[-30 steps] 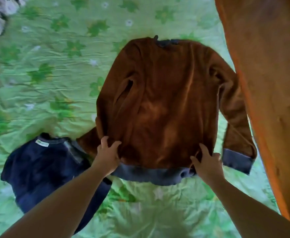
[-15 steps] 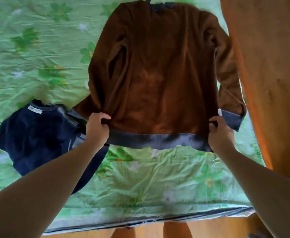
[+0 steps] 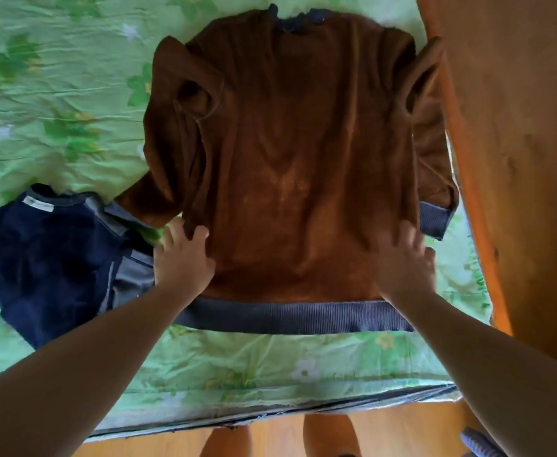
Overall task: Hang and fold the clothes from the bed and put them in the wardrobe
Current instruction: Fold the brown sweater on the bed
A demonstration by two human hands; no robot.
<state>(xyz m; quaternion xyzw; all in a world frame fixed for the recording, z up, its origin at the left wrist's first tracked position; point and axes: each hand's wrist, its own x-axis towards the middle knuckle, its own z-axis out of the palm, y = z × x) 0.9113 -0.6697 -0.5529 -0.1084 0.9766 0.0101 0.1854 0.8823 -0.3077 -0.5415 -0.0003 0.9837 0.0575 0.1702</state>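
Now that the brown sweater (image 3: 303,143) lies flat: it's spread mid-bed, collar far, grey hem near. Laying-out looks done, folding comes next!
Left hand (image 3: 183,258): it's let go of the hem corner, and the fingers are spread, pressing the sweater's left edge.
Right hand (image 3: 402,262): released too, flat and blurred on the right side, holding nothing.
Bed (image 3: 73,94): one, green sheet.
Count: one brown sweater, one navy garment (image 3: 40,258) at left, two hands.
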